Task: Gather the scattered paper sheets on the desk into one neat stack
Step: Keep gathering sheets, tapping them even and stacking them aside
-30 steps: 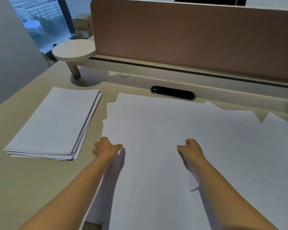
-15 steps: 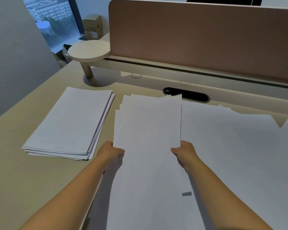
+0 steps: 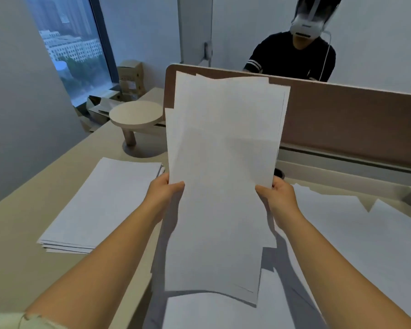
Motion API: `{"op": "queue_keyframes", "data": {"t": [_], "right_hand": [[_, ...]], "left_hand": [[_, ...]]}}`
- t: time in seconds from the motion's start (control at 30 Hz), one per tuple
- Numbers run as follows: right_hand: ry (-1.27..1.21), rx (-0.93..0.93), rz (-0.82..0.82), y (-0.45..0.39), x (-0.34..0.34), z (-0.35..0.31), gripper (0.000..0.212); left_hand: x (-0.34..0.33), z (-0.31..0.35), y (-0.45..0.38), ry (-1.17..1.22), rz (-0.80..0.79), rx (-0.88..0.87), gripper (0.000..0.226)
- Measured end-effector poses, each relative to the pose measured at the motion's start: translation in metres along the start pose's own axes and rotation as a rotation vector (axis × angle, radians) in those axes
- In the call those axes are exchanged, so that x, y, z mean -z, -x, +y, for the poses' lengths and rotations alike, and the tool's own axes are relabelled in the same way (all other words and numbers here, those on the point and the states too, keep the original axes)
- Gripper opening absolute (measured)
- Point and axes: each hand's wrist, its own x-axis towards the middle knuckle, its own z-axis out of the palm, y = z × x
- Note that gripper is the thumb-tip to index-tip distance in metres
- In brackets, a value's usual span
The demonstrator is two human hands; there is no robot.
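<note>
Beige desk (image 3: 17, 245) is carrying paper, pink-brown divider panel (image 3: 342, 119) at 12 o'clock. Left hand (image 3: 163, 194) and right hand (image 3: 279, 198) are each pinching, thumb over curled fingers, a side edge of the lifted sheaf of white sheets (image 3: 223, 186). Stacked white paper (image 3: 100, 205) is lying at 9 o'clock; loose white sheets (image 3: 365, 245) are spreading at 3 o'clock.

Office — partitioned desk (image 3: 22, 233), divider screen (image 3: 342, 119), high-rise window (image 3: 69, 43).

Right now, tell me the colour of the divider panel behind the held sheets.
The divider panel is a muted pinkish brown, seen best in the head view.
</note>
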Motion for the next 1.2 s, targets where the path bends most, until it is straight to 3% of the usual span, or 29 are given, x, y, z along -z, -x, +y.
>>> {"op": "queue_keyframes", "data": {"t": [0.17,0.3,0.6,0.8,1.0,1.2], "right_hand": [[0.034,0.087,0.053,0.004,0.002,-0.04,0.015],[0.014,0.125,0.072,0.004,0.003,-0.058,0.026],[-0.008,0.084,0.013,0.003,0.013,-0.043,0.04],[0.003,0.051,-0.027,0.0,0.01,-0.03,0.041],[-0.012,0.118,0.074,-0.005,0.002,-0.051,0.038],[-0.014,0.178,0.083,-0.006,0.003,-0.07,0.037]], "left_hand": [[0.006,0.042,0.007,0.119,-0.006,-0.096,0.019],[0.009,0.061,0.011,0.156,-0.034,-0.174,0.024],[0.011,0.047,0.01,0.137,-0.066,-0.233,0.033],[0.01,0.03,0.006,0.101,-0.086,-0.16,0.046],[0.005,0.055,0.007,0.091,-0.049,-0.255,0.035],[0.0,0.073,0.007,0.123,-0.068,-0.315,0.039]]}}
